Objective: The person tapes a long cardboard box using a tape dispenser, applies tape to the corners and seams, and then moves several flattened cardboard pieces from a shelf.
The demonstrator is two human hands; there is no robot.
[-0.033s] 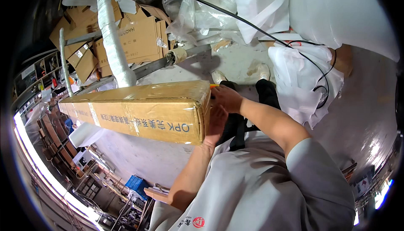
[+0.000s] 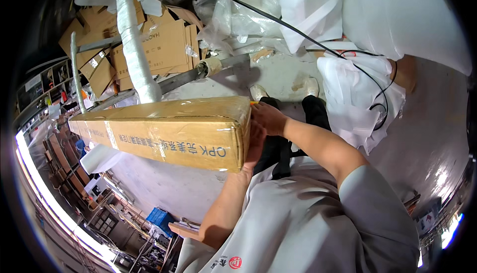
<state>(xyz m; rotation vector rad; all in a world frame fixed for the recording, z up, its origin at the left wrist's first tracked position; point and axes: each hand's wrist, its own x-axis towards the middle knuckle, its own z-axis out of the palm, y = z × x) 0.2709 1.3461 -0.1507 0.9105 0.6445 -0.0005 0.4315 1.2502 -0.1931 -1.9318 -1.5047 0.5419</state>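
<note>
A long brown cardboard box (image 2: 164,134) with clear tape and blue printing stretches left from in front of me. My right hand (image 2: 269,119) is closed at the upper corner of its near end. A small yellow-orange thing (image 2: 254,103) pokes out of the fingers there; its kind does not show. Below it, my left hand (image 2: 255,146) lies against the end of the box, fingers fairly straight and partly hidden by the box edge. The two hands are close together.
White-wrapped rack bars (image 2: 136,49) rise beyond the box. Flattened cartons (image 2: 161,46) lean at the far left. Plastic sheeting (image 2: 251,9) and a white-wrapped bundle (image 2: 355,94) with a black cable (image 2: 308,37) are ahead and right. A blue crate (image 2: 160,218) stands lower left.
The near end of the box has shifted very slightly right and down in the view. Both hands stay at the same end of it.
</note>
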